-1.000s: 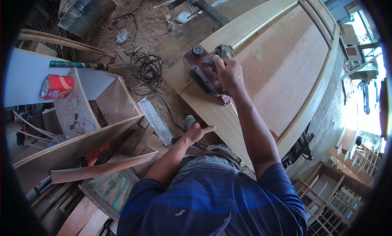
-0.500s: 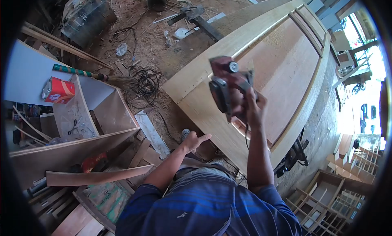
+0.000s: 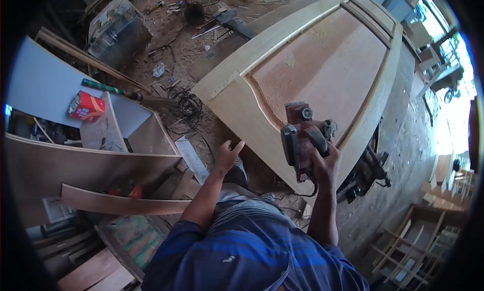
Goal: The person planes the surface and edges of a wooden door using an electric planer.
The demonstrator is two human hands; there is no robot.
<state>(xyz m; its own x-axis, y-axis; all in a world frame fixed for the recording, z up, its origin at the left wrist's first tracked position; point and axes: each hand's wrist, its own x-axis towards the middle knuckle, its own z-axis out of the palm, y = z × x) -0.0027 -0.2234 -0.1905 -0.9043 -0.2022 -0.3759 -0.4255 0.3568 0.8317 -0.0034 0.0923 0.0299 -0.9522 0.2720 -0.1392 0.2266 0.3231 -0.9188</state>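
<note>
My right hand [image 3: 326, 162] grips the handle of a dark red power planer [image 3: 304, 142], over the near right part of a pale wooden door panel [image 3: 322, 54]. Whether the planer touches the wood I cannot tell. Its cord hangs down beside my right wrist. My left hand [image 3: 229, 155] holds nothing visible; it is near the panel's left edge, thumb sticking out and the other fingers curled. Wood shavings lie on the recessed middle of the panel, which has a curved inner frame.
On the left, a red can [image 3: 86, 107] and a green-handled broom [image 3: 112, 89] lie on an open wooden cabinet [image 3: 118, 157]. Tangled black cable [image 3: 187, 103] lies on the littered floor. A metal clamp [image 3: 370, 167] is at the panel's right side. Lattice frames [image 3: 413, 245] stand lower right.
The planer was on the panel's near left corner, then rose and moved right and toward me in my right hand. My left hand's fingers have curled more. The view has shifted.
</note>
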